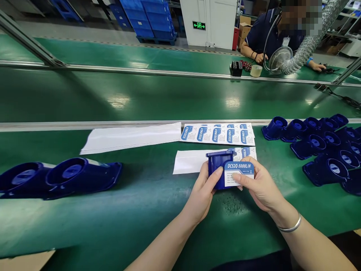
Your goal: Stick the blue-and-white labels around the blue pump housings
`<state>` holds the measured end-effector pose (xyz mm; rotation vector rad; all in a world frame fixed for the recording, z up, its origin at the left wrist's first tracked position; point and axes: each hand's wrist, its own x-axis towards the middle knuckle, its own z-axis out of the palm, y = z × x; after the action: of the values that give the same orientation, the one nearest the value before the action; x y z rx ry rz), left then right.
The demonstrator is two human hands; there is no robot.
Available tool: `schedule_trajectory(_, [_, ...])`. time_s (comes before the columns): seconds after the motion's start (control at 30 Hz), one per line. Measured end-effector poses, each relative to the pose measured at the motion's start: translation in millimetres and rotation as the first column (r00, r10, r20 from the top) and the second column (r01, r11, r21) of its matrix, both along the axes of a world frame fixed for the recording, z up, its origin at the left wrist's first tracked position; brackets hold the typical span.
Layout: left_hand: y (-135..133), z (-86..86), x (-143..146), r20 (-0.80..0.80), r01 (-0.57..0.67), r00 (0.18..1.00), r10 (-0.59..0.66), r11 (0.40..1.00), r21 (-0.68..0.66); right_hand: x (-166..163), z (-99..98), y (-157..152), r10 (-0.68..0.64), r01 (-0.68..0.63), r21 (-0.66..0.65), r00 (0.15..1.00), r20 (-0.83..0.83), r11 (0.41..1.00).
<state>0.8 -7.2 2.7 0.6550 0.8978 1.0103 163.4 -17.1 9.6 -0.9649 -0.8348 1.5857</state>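
Forearms (172, 241) convergent, hands (200, 195) close together

We are holding a glossy dark-blue plastic housing (216, 162), its wider flange facing up and jutting past the body below. At the housing's right side we are pinching a flat label (242, 166), printed face showing: a blue upper band is bearing "DC52Q-5000L/H" in white, above small dark print on white. The label's left end is overlapping the housing; its right end is extending beyond the housing's edge.
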Motion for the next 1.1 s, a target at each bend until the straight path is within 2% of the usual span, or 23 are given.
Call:
schedule_trajectory(0.27, [0.2, 3.1, -0.7, -0.032, 0.008, 0.999, -0.009, 1.0, -0.004, 0.3, -0.2, -0.1, 0.004, -0.004, -0.017, 1.0, 0.016, 1.0])
schedule_trajectory(0.6, [-0.4, -2.6, -0.7, -0.031, 0.0, 1.0, 0.0, 1.0, 0.003, -0.6, -1.1, -0.4, -0.002, 0.002, -0.017, 1.0, 0.025, 1.0])
schedule_trajectory(1.1, [-1.1, 5.1, 0.5, -0.049, 0.0, 0.999, 0.0, 1.0, -0.005, -0.6, -1.1, 0.8, -0.001, 0.001, -0.027, 1.0, -0.005, 1.0])
